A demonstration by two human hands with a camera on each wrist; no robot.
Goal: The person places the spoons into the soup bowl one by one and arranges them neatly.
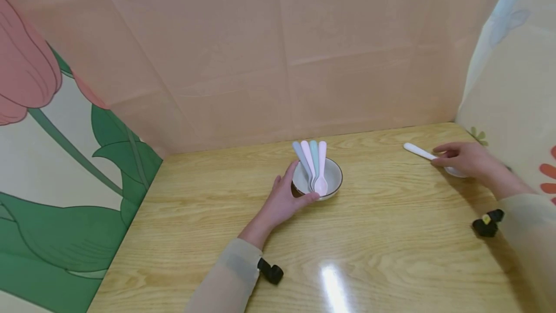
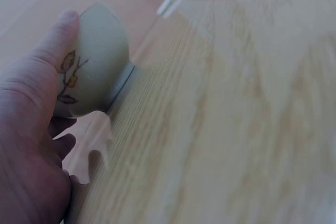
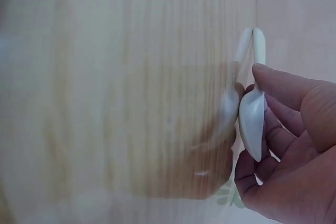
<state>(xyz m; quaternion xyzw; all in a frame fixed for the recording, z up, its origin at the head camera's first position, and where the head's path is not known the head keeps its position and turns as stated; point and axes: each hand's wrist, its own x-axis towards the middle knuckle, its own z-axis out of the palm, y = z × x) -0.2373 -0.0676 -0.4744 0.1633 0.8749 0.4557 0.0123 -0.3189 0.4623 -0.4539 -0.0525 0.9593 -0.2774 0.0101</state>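
Note:
Near the middle of the table, my left hand [image 1: 282, 202] grips a small bowl [image 1: 334, 177] by its near left side, thumb at the front and fingers around the far left. In the left wrist view the bowl's pale outer wall [image 2: 102, 40] shows a brown leafy branch. Several spoons lean together inside it, handles up: blue-grey, pink and mint green [image 1: 314, 151]. Over at the right, my right hand [image 1: 471, 158] pinches a white spoon [image 1: 419, 151]. The right wrist view shows the thumb and a finger at the neck of this spoon [image 3: 252, 119], close against the tabletop.
The wood-grain table [image 1: 382, 245] is glossy and mirrors the right hand and spoon. A peach cloth backdrop [image 1: 278, 62] rises behind its far edge. Flower-printed sheets stand at the left [image 1: 87, 182] and right [image 1: 521, 86]. Small black devices [image 1: 270, 271] sit at both wrists.

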